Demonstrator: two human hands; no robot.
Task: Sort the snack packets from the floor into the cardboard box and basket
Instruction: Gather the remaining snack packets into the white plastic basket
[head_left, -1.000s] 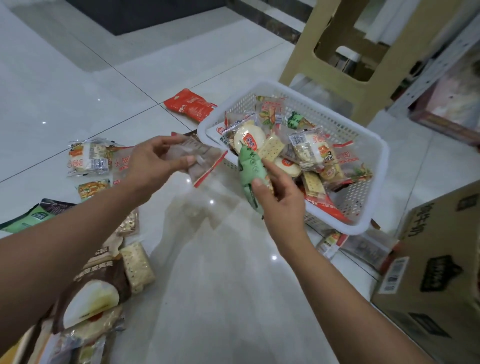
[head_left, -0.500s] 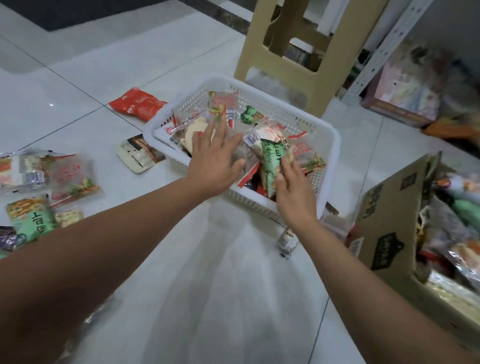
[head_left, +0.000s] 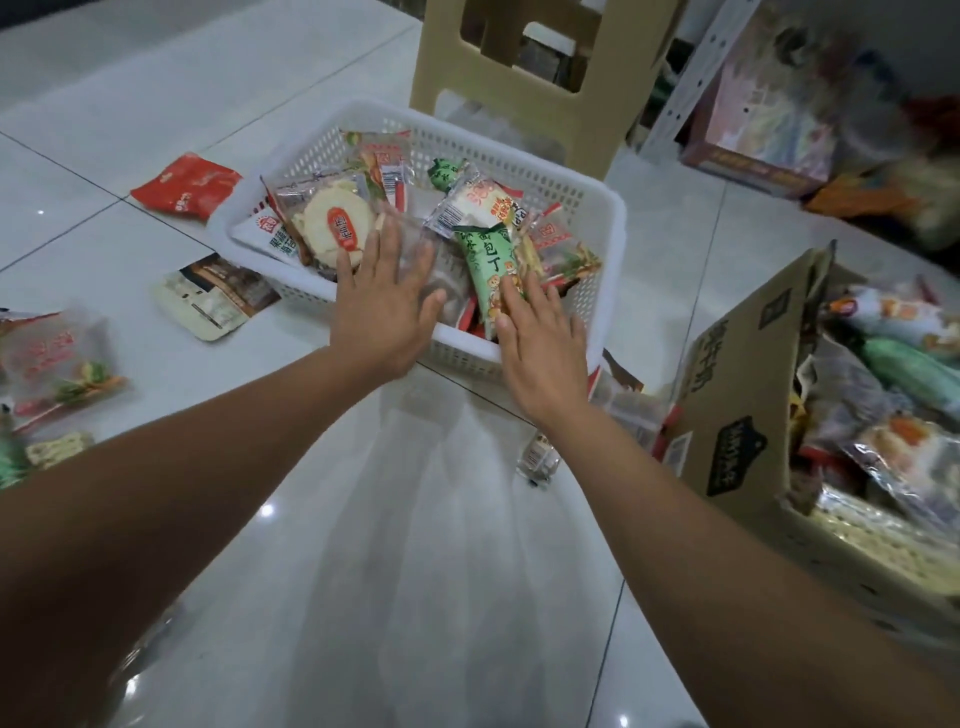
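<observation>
The floor (head_left: 363, 545) takes up most of the view, with the cardboard box (head_left: 748, 395) off to the right, already stuffed with packets, and the white basket (head_left: 597, 260) dead ahead, pretty full too. Both hands are over the basket's near edge. Left hand (head_left: 382, 306) lies flat, fingers (head_left: 389, 244) spread, palm down on a clear packet (head_left: 426, 249). Right hand (head_left: 540, 338) is flat as well, fingers loosely spread and resting against the lower end of the green packet (head_left: 488, 265), not pinching it as far as I can see. That green one stands on end, long axis running away from the person, leaning on the pile.

Looks to me like both packets are being let go, so the next grab is off the floor. Most of what's left is on the left: a brown-and-cream packet (head_left: 218, 296) just beside the basket, a red one (head_left: 187, 184) further back, a clear one (head_left: 62, 358) near the left edge. So the left hand is nearer. A small packet (head_left: 540, 457) sits under the right wrist, though.
</observation>
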